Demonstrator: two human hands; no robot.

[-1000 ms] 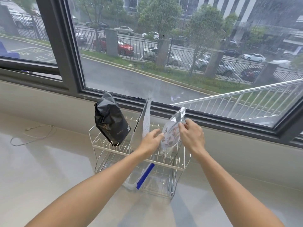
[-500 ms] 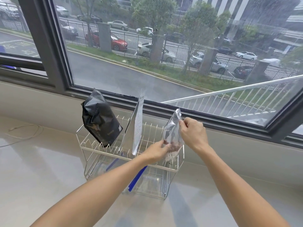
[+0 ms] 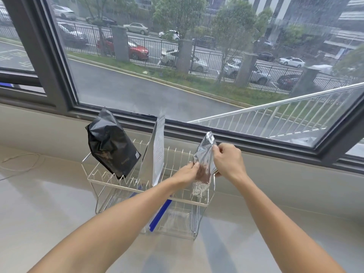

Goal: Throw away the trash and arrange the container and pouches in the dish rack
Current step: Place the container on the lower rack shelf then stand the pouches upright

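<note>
A white wire dish rack (image 3: 102, 181) stands on the pale counter below the window. A black pouch (image 3: 111, 144) leans in its left slots. Upright in the middle slots stands a white-grey pouch (image 3: 157, 152). At the right end a silver foil pouch (image 3: 204, 158) stands in the slots. My right hand (image 3: 228, 159) pinches its upper right edge. My left hand (image 3: 187, 171) pinches its left side lower down. A clear container with a blue strip (image 3: 159, 215) lies on the rack's lower tier.
A thin pale cable (image 3: 21, 160) lies on the counter at the far left. The dark window frame (image 3: 246, 143) and the sill wall run right behind the rack. Bare counter (image 3: 49, 213) stretches left, right and in front of the rack.
The silver pouch has gone lower into the right slots and stands more upright. My left hand slid down its left side. The camera view shifted a little, so the rack appears further left.
</note>
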